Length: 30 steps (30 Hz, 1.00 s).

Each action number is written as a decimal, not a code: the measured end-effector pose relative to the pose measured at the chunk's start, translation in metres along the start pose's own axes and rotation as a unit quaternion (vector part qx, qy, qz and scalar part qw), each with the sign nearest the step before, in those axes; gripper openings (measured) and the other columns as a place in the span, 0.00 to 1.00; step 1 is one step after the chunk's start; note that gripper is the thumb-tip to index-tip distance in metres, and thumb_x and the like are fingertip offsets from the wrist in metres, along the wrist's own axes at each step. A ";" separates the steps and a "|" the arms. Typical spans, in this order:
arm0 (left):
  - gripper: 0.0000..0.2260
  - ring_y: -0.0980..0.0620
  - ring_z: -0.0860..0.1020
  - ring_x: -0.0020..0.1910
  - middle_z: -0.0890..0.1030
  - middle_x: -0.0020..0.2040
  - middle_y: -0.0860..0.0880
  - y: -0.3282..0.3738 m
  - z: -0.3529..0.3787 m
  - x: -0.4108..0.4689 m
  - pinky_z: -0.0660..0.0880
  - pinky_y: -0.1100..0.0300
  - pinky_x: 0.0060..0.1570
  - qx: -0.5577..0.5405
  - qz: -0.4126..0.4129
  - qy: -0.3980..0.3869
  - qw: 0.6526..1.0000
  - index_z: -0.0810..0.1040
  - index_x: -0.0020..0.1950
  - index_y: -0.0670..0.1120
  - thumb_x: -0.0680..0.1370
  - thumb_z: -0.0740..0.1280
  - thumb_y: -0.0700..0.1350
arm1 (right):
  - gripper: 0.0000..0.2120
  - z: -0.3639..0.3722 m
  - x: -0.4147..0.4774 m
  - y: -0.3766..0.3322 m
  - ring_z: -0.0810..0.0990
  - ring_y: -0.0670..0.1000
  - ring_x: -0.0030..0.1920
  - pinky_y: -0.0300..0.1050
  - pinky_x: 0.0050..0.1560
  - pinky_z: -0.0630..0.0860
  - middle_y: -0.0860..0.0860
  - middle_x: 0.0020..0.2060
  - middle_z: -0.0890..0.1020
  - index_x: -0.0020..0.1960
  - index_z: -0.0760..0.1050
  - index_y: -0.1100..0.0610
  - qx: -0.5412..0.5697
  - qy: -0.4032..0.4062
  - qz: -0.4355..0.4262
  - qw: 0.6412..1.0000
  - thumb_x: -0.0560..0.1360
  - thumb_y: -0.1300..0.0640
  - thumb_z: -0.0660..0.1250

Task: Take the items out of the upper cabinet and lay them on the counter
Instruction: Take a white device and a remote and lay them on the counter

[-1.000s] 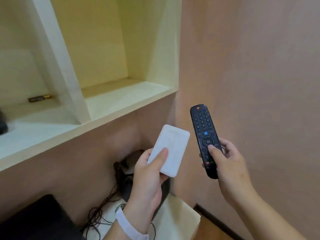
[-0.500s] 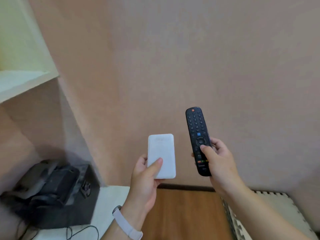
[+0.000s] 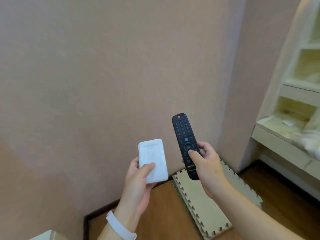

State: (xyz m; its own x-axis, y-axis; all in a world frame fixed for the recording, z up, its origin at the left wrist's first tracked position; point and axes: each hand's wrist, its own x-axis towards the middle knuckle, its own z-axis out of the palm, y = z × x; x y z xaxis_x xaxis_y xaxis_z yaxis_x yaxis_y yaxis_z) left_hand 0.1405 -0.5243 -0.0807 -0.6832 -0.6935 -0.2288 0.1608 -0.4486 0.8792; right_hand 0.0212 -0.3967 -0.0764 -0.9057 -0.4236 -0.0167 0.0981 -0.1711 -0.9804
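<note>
Here, two items are in mid-carry. The left hand (image 3: 138, 184) grips a flat white case (image 3: 153, 160), thumb laid across its face; the right hand (image 3: 206, 170) grips a black remote control (image 3: 184, 141), thumb on the keypad. Both are held upright before a bare wall, well apart from the table (image 3: 270, 135) at the right edge. Judged progress: removal is done for these two, but neither is laid down yet. Whether more remains in the cabinet cannot be told.

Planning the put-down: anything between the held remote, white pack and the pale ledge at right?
Nothing visible. Right hand holds the remote, left hand the white pack; open air to the ledge. Foam mats lie low on the floor.
</note>
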 end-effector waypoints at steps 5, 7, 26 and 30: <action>0.12 0.47 0.78 0.46 0.81 0.51 0.44 -0.064 0.112 -0.003 0.75 0.54 0.40 0.021 -0.035 -0.051 0.998 0.74 0.57 0.44 0.76 0.63 0.33 | 0.07 -0.126 0.010 -0.015 0.81 0.49 0.36 0.41 0.33 0.76 0.51 0.42 0.86 0.53 0.74 0.55 0.014 0.076 0.014 0.997 0.79 0.65 0.63; 0.13 0.46 0.78 0.46 0.81 0.52 0.43 -0.086 0.153 -0.005 0.75 0.54 0.39 0.038 -0.060 -0.081 0.994 0.74 0.58 0.43 0.76 0.63 0.33 | 0.07 -0.173 0.010 -0.023 0.83 0.53 0.39 0.45 0.38 0.78 0.53 0.43 0.86 0.53 0.74 0.54 0.009 0.117 0.011 0.993 0.78 0.65 0.63; 0.13 0.47 0.80 0.44 0.81 0.51 0.43 -0.285 0.433 -0.038 0.74 0.54 0.39 0.154 -0.249 -0.375 0.880 0.74 0.57 0.47 0.76 0.64 0.34 | 0.08 -0.474 -0.063 -0.041 0.86 0.54 0.42 0.53 0.44 0.81 0.48 0.40 0.86 0.55 0.74 0.52 -0.009 0.523 0.011 0.852 0.79 0.62 0.64; 0.14 0.44 0.80 0.48 0.80 0.55 0.41 -0.318 0.487 -0.022 0.75 0.50 0.42 0.158 -0.284 -0.410 0.852 0.74 0.59 0.46 0.76 0.65 0.35 | 0.07 -0.515 -0.042 -0.043 0.84 0.54 0.39 0.51 0.41 0.79 0.52 0.38 0.86 0.56 0.74 0.54 -0.020 0.568 0.008 0.823 0.78 0.62 0.64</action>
State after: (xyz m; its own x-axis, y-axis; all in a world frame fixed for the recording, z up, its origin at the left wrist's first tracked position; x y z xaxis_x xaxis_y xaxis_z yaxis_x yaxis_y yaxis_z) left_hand -0.2428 -0.0917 -0.1520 -0.8757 0.2702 -0.4002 -0.4734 -0.3163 0.8221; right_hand -0.1576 0.0863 -0.1344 -0.7081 0.6828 -0.1797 0.1204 -0.1340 -0.9836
